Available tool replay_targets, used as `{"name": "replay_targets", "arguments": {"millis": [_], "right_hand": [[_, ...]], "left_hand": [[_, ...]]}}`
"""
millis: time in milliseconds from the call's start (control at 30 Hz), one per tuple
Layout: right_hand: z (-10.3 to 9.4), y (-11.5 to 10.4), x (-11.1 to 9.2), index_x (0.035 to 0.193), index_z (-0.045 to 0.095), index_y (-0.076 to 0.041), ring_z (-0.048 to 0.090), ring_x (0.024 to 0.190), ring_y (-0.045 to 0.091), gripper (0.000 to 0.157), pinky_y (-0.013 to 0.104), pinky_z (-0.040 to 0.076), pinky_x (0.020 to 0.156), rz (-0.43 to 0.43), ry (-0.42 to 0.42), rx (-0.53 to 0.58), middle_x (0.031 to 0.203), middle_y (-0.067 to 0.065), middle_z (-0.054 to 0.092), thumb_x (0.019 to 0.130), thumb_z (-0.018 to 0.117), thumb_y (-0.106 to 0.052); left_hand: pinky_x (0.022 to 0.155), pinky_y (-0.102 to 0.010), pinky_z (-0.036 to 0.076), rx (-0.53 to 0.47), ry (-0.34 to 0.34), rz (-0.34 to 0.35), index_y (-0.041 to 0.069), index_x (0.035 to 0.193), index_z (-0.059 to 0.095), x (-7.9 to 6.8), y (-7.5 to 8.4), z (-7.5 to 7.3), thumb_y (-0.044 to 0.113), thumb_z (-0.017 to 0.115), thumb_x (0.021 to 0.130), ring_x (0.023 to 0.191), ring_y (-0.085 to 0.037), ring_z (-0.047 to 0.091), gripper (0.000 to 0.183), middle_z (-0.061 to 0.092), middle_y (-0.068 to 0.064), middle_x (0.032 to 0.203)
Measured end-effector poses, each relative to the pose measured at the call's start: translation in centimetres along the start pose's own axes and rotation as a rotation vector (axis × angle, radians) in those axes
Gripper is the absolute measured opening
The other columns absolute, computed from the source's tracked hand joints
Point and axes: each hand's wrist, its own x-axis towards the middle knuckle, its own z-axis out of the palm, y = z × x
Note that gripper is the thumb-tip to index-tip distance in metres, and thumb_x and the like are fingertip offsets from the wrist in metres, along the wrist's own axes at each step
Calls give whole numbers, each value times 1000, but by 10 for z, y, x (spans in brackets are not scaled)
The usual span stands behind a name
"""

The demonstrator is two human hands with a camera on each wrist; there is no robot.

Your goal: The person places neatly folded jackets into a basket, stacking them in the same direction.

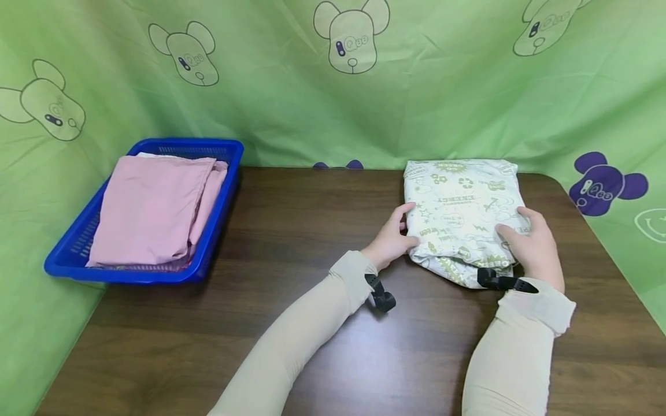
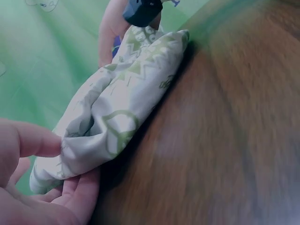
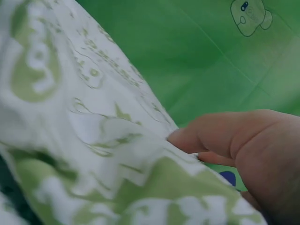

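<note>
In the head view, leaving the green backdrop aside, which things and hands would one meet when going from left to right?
Blue basket with folded pink cloth inside → left hand → printed white cloth → right hand.

I can't see the underside of the folded white cloth with green print [image 1: 455, 211], right of centre in the head view; its tiniest lettering defeats me. The left hand [image 1: 390, 240], cut off at the left edge of the left wrist view, loses fingertips beneath it. In the right wrist view, the right hand [image 3: 265, 159] runs off the right edge, its farther fingers mostly behind the cloth, whose print blurs at lower left. The head view's bottom edge crops both off-white sleeves [image 1: 302, 335]. A folded pink cloth [image 1: 148, 208] covers most contents of the blue plastic basket [image 1: 130, 277], at left.
</note>
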Motion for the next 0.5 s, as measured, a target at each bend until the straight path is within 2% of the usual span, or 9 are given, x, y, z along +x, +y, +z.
{"name": "replay_targets", "arguments": {"millis": [133,267,367,500], "right_hand": [[0,-4,1,150,14,-5,8,137,46,75,61,12,106,-54,-56,-21,153,24,10,94,47,-42],[2,-8,1,149,17,-4,23,131,48,74,61,22,101,-92,-78,-38,148,30,19,94,47,-43],[5,-9,1,149,20,-5,32,122,46,73,58,29,93,-105,-77,-25,142,32,28,93,48,-44],[7,-10,1,149,19,-7,34,122,44,75,49,36,88,-95,-93,8,140,32,31,93,50,-45]], "left_hand": [[58,-27,51,20,-49,1,30,142,34,-5,1,-13,-17,55,81,72,-15,57,79,43,-11,116],[57,-28,51,41,-56,3,30,141,36,-10,0,-24,-18,55,79,72,-15,56,80,43,-11,116],[55,-27,50,46,-57,5,30,141,37,-13,-1,-32,-18,55,79,67,-16,55,81,43,-11,117],[54,-27,49,36,-95,9,32,140,37,-16,-3,-45,-18,55,78,59,-17,53,82,44,-10,115]]}}
